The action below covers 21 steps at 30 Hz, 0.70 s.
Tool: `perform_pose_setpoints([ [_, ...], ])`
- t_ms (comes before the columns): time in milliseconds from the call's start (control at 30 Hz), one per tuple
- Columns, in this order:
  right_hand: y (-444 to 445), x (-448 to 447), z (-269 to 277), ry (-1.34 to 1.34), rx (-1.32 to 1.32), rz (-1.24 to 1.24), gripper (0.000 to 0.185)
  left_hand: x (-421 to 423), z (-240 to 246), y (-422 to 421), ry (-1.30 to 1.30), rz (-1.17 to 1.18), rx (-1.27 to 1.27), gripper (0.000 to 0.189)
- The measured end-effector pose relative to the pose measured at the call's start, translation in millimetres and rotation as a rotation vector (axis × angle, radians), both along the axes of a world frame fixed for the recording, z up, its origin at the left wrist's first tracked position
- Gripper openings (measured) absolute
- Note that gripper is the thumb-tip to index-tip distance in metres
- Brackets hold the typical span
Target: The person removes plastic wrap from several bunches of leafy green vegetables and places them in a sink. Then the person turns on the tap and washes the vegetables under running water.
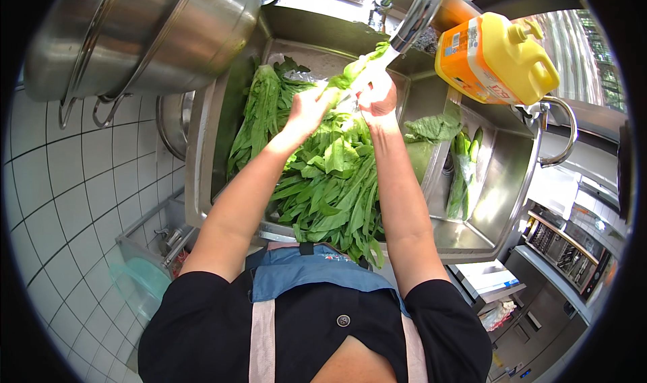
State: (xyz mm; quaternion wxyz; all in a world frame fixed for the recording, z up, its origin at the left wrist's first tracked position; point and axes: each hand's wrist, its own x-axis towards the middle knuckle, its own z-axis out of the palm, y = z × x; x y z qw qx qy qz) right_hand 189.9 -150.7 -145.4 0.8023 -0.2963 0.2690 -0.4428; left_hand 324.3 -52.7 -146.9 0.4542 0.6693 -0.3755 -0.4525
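Observation:
A bright green leafy vegetable (344, 81) is held under the chrome faucet (417, 18), and water runs onto it. My left hand (308, 107) grips its near left part. My right hand (378, 94) is closed around it right below the spout; glare and water blur the fingers there. Beneath both forearms, a large pile of long-leaf lettuce (328, 181) fills the left basin of the stainless steel sink (199, 171) and hangs over its front edge. Another upright bunch of leafy greens (260, 112) leans against the basin's left wall.
A crinkled leaf (433, 128) lies by the basin divider. Long green vegetables (461, 176), partly in clear plastic, rest in the right basin. A yellow pump jug (513, 62) stands at the back right. On the left are a large steel pot (141, 34) and a tiled wall (76, 165).

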Motion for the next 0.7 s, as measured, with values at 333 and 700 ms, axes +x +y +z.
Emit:
perform_pose_setpoints([
  [333,6.6,15.4,30.8,-0.023,0.095,-0.09,0.039,4.7,10.4,23.2,-0.012,-0.165,0.316,0.036],
  [700,31.5,26.6,0.1,0.364,-0.035,0.009,0.026,91.4,-104.9,23.5,-0.852,0.224,0.393,0.046],
])
